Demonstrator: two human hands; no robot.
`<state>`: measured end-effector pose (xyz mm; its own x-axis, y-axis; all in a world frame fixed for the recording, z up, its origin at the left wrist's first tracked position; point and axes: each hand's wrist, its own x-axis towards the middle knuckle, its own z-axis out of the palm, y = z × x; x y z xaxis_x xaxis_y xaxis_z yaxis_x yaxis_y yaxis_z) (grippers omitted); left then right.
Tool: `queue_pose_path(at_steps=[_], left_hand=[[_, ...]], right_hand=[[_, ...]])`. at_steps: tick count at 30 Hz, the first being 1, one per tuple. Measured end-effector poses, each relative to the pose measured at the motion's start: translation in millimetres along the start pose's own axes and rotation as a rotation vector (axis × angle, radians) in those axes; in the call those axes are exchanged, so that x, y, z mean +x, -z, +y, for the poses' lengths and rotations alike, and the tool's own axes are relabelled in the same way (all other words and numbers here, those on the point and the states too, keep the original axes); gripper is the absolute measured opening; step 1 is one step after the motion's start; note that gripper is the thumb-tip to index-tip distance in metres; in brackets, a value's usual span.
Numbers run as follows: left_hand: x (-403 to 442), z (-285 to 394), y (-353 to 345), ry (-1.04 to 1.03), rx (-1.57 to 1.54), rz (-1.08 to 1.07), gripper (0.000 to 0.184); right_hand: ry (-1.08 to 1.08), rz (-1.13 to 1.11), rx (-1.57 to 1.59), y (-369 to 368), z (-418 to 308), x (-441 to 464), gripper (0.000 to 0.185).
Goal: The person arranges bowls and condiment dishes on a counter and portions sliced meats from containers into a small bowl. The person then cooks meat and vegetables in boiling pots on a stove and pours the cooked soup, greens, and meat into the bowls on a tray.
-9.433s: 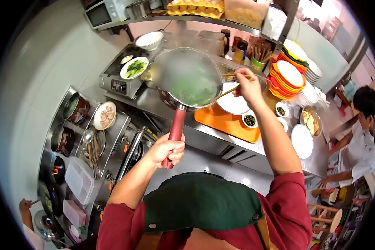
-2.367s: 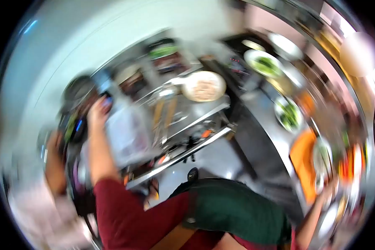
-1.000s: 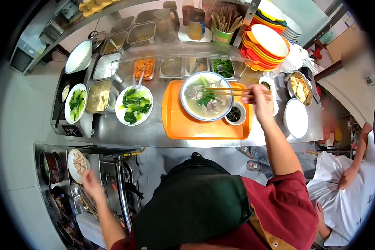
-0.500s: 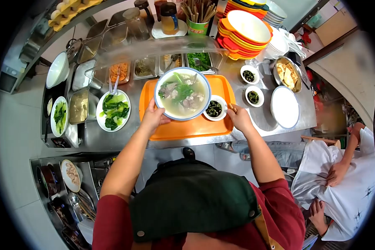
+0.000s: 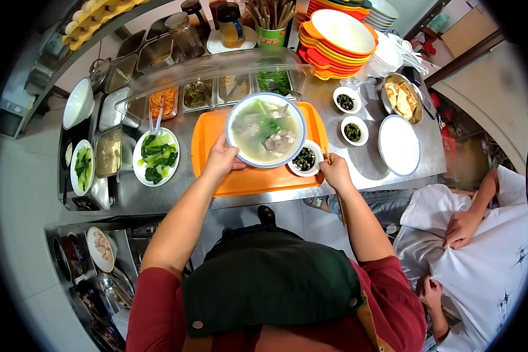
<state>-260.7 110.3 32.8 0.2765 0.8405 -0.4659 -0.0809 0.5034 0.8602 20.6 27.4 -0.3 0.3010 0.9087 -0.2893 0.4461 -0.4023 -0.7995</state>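
Note:
A large blue-rimmed bowl of soup (image 5: 266,130) with meat and greens is over the orange tray (image 5: 240,186). My left hand (image 5: 222,159) grips its lower left edge, thumb at the rim. To the right, my right hand (image 5: 335,172) is closed around wooden chopsticks (image 5: 328,158), which point down along the forearm. Its fingertips are at the edge of a small white bowl of dark sauce (image 5: 304,159), beside the soup bowl. A plate of leafy greens (image 5: 156,156) stands left of the tray.
Behind the tray, a clear cover (image 5: 211,67) arches by the topping containers. Two small sauce bowls (image 5: 353,131), a white plate (image 5: 399,145) and stacked orange bowls (image 5: 340,35) are at the right. A person in white (image 5: 469,246) is at the lower right.
Since the chopsticks were over the soup, my left hand has come from the left side to the bowl, and my right hand has lowered to the sauce bowl. The soup bowl has shifted slightly right.

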Motion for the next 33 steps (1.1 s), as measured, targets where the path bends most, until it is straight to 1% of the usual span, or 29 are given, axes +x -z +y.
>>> queue_pose_path(at_steps=[4, 6, 7, 8, 10, 11, 12, 13, 14, 15, 16, 17, 18, 19, 20, 21, 22, 23, 24, 25, 26, 27, 28, 29, 30, 31, 32, 33], left_hand=[[12.5, -12.4, -11.1, -0.015, -0.007, -0.034, 0.054], [16.5, -14.2, -19.5, -0.015, 0.03, -0.032, 0.054], [18.4, -15.9, -23.1, -0.014, 0.012, -0.034, 0.055], [19.5, -15.7, -26.1, -0.022, 0.01, -0.013, 0.055], [21.5, -15.3, -33.0, -0.045, 0.017, -0.075, 0.05], [22.9, -16.0, -36.4, -0.049, 0.014, -0.053, 0.05], [24.4, -16.6, -39.4, -0.046, -0.002, -0.087, 0.051], [25.0, -14.4, -42.3, -0.048, -0.017, -0.112, 0.053], [25.6, -10.1, -47.0, -0.023, -0.078, -0.147, 0.05], [15.7, 6.4, -53.5, -0.055, -0.057, -0.262, 0.043], [73.4, -57.4, -60.0, -0.168, -0.508, -0.413, 0.044], [65.9, -58.8, -53.7, 0.081, -0.634, -0.345, 0.048], [61.9, -61.6, -63.5, -0.285, -0.615, -0.255, 0.05], [26.7, -28.4, -51.8, -0.202, -0.359, -0.233, 0.058], [3.0, -4.7, -43.0, -0.077, -0.117, -0.217, 0.066], [8.2, -19.5, -38.7, -0.135, -0.034, -0.078, 0.067], [13.8, -36.8, -37.2, -0.171, 0.048, 0.016, 0.07], [5.2, -31.7, -19.5, -0.198, 0.038, 0.035, 0.07], [-16.9, -29.3, 1.6, -0.281, 0.027, 0.072, 0.066], [-36.8, -29.2, 26.6, -0.362, 0.016, 0.111, 0.063], [-50.8, -32.9, 59.0, -0.385, 0.014, 0.255, 0.052], [-88.6, -17.2, 102.4, -0.516, 0.038, 0.319, 0.032], [-117.6, -17.1, 139.8, -0.625, 0.081, 0.571, 0.017], [-127.2, -44.8, 192.9, -0.757, 0.191, 0.7, 0.006], [-160.8, -51.7, 230.0, -0.672, 0.279, 0.985, 0.005], [-213.1, -33.0, 242.5, -0.175, 0.583, 1.149, 0.008], [-228.7, -62.9, 289.2, -0.635, 1.124, 1.037, 0.011], [-237.2, -64.4, 282.1, -0.685, 0.451, 1.022, 0.014]], right_hand=[[-0.033, 0.007, 0.057, 7.0, 2.3, -19.6, 0.019], [-0.105, -0.008, 0.113, 8.4, 6.1, -24.8, 0.022], [-0.086, -0.004, 0.145, 6.9, 13.4, -25.5, 0.021], [-0.102, -0.01, 0.089, 8.6, 15.9, -26.9, 0.021], [-0.038, 0.038, 0.118, 2.3, 33.1, -25.8, 0.022], [-0.054, 0.025, 0.144, 2.3, 35.0, -27.8, 0.021], [-0.071, 0.01, 0.169, 5.4, 25.4, -33.1, 0.021], [-0.087, -0.017, 0.093, 10.1, 14.8, -38.1, 0.021], [-0.065, -0.029, -0.026, 13.4, 11.8, -40.1, 0.021], [0.01, -0.003, -0.094, 14.7, 33.8, -35.7, 0.022], [-0.119, -0.031, -0.007, 18.3, 28.0, -40.6, 0.023], [0.019, 0.02, -0.077, 16.8, 60.0, -31.3, 0.027], [-0.114, -0.061, -0.062, 24.1, 18.1, -45.8, 0.03], [0.063, -0.033, 0.122, 29.5, 65.5, -30.7, 0.032], [0.218, 0.07, 0.002, 33.6, 57.3, -33.0, 0.028], [0.132, 0.014, -0.011, 45.1, 50.8, -31.0, 0.027], [0.224, -0.026, -0.208, 57.5, 44.0, -37.5, 0.027], [0.287, 0.006, -0.28, 55.0, -23.3, -69.3, 0.029], [0.34, 0.041, -0.355, 46.3, -80.8, -102.6, 0.031], [0.191, -0.023, -0.364, 47.1, -87.2, -100.8, 0.03], [0.35, 0.035, -0.298, 38.8, -97.0, -106.1, 0.03], [0.263, 0.01, -0.223, 30.6, -111.4, -106.4, 0.028], [0.163, -0.002, -0.148, 25.7, -120.5, -107.5, 0.027], [0.398, -0.05, 0.066, 23.5, -65.2, -64.3, 0.027], [0.162, -0.069, 0.245, 5.0, -103.3, -88.6, 0.027], [0.091, -0.06, 0.231, -4.8, -117.2, -97.4, 0.027], [0.058, -0.001, 0.372, -22.6, -133.3, -105.4, 0.026], [0.138, 0.044, 0.277, -34.9, -152.4, -116.0, 0.026]])
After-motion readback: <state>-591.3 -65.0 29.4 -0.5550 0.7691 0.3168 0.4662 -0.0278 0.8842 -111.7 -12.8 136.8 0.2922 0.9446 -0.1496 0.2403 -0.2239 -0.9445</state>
